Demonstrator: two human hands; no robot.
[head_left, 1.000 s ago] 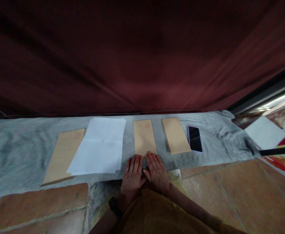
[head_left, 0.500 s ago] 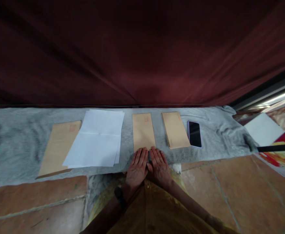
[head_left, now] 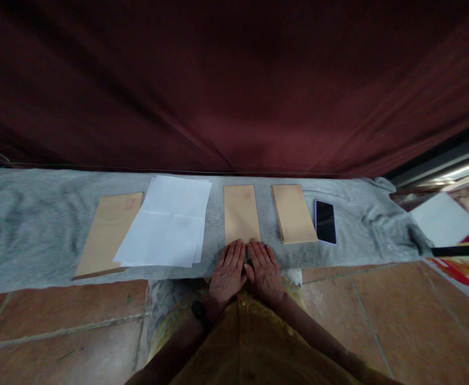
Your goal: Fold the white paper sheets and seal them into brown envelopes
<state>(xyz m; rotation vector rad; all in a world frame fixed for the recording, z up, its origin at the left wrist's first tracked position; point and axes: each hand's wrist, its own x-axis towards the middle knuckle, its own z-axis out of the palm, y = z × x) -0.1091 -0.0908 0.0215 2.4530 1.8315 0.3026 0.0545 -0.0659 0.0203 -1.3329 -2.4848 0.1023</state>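
Side by side, my left hand (head_left: 227, 271) and my right hand (head_left: 263, 271) lie flat, palms down, fingers stretched out. Their fingertips rest on the near end of a brown paper envelope (head_left: 241, 211), which has small red print at its top right corner. Neither hand grips anything. What lies under the palms is hidden. To the right is a stack of brown envelopes (head_left: 294, 214). Left of the middle envelope lie sheets of white paper (head_left: 166, 224) with a crease across them, partly covering further brown envelopes (head_left: 108, 230).
A phone (head_left: 325, 222) with a dark screen lies right of the envelope stack. Grey cloth (head_left: 358, 224) covers the long narrow surface. Behind it hangs a dark red curtain (head_left: 234, 107). Tiled floor (head_left: 394, 315) shows in front. A white sheet (head_left: 445, 216) and a colourful printed item (head_left: 464, 272) lie far right.
My view has shifted slightly, so the things on the cloth appear a little further right. Both hands stay flat at the near end of the middle envelope.
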